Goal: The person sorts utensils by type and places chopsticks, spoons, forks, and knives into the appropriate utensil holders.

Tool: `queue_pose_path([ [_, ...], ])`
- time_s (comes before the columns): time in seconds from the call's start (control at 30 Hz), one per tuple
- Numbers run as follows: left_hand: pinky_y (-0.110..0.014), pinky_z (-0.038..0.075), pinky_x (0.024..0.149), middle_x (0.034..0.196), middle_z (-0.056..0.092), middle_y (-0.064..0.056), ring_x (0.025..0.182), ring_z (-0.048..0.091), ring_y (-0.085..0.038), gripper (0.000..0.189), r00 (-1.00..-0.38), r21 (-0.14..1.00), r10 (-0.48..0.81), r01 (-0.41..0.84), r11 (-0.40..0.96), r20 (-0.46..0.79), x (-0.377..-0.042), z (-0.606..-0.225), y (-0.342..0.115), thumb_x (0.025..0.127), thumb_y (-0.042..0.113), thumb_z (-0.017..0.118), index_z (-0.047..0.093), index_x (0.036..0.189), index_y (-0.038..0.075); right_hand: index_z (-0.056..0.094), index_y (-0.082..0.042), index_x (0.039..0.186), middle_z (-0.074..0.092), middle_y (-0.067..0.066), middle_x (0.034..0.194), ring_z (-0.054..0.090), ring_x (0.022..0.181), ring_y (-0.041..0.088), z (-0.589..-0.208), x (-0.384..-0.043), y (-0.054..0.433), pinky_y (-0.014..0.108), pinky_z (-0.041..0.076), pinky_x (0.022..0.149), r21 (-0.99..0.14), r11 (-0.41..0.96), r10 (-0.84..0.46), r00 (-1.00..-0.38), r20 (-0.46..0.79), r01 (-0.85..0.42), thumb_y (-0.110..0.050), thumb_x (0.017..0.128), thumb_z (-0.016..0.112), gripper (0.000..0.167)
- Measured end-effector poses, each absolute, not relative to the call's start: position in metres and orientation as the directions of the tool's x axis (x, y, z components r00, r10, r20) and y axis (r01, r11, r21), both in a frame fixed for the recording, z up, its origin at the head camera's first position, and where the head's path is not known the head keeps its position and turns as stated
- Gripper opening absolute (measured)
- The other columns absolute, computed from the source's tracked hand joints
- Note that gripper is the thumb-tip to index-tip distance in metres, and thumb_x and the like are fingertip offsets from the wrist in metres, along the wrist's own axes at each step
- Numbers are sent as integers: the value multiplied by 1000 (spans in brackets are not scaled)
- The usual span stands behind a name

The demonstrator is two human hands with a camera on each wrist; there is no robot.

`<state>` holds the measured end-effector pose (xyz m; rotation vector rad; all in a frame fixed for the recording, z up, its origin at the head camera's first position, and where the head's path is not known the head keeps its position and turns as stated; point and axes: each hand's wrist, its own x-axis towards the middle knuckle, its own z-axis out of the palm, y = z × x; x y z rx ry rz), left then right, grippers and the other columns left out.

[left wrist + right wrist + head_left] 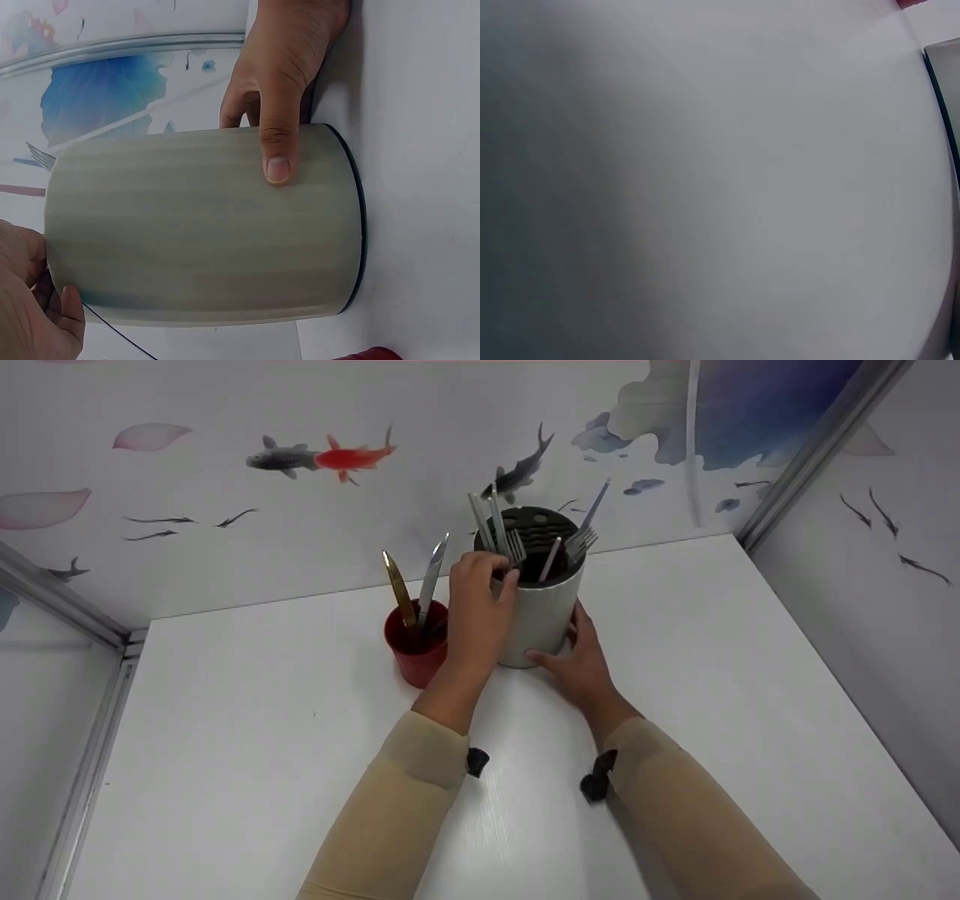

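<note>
A pale grey, round utensil holder (536,619) with a dark slotted top (534,526) stands upright on the table. Forks (581,544) and slim handles stick out of its open front section. My left hand (480,604) pinches the holder's upper left rim, its fingers curled close to the forks. Lower down on the right side, my right hand (585,667) holds the wall. In the left wrist view its thumb (277,154) lies across the wall near the base, with the other fingers partly hidden behind. The right wrist view catches only the holder's base edge (946,105).
Just left of the holder, a red cup (420,666) contains a gold utensil (400,591) and a silver one (431,581). My left forearm passes close by it. A printed wall panel (420,510) rises behind the white table (247,735), with side panels at left and right.
</note>
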<state>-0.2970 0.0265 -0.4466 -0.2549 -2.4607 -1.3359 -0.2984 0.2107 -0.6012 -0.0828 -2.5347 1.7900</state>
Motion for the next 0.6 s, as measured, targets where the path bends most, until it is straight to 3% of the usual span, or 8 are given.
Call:
queue_pose_path([
  [0.6, -33, 47, 114, 137, 60, -8, 135, 50, -21, 25, -936, 789, -17, 285, 544, 350, -289, -454, 17, 104, 28, 65, 71, 116, 6, 10, -33, 167, 22, -3, 172, 24, 158, 20, -601, -299, 211, 45, 28, 128, -937, 349, 59, -998, 34, -11, -53, 71, 92, 128],
])
